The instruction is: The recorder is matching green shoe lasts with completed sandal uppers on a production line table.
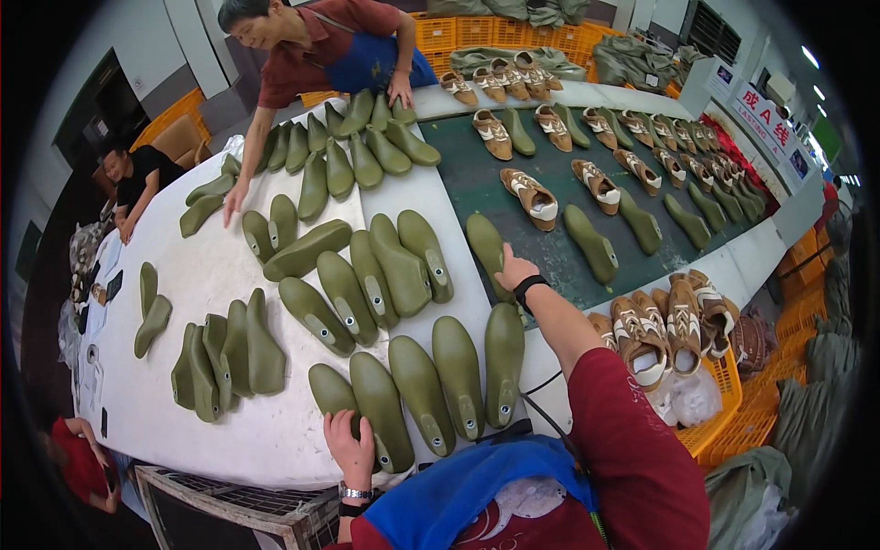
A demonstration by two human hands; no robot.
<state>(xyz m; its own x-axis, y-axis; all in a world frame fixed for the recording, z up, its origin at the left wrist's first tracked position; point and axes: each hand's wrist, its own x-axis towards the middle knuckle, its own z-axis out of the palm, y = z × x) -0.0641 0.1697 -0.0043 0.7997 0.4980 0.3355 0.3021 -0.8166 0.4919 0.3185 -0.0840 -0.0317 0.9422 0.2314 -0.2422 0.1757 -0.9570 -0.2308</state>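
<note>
Several green shoe lasts stand in rows on the pale table. Over the lower end of the nearest row's leftmost shoe last (332, 387) lies my left hand (350, 449), its fingers stretched out and touching it. My right hand (516, 273) reaches forward to the near left corner of the green conveyor belt (550, 246). Its thumb and fingers close on the side of another green shoe last (484, 240), which lies on the belt. Part of that last is hidden behind the hand. Beside it on the belt lies a further green last (589, 243).
Brown-and-white sneakers (530, 198) and green lasts line the belt. More sneakers (683, 321) fill an orange crate (724, 403) at my right. Across the table a co-worker (321, 55) in a blue apron reaches over the lasts. A seated person (137, 183) leans at the far left.
</note>
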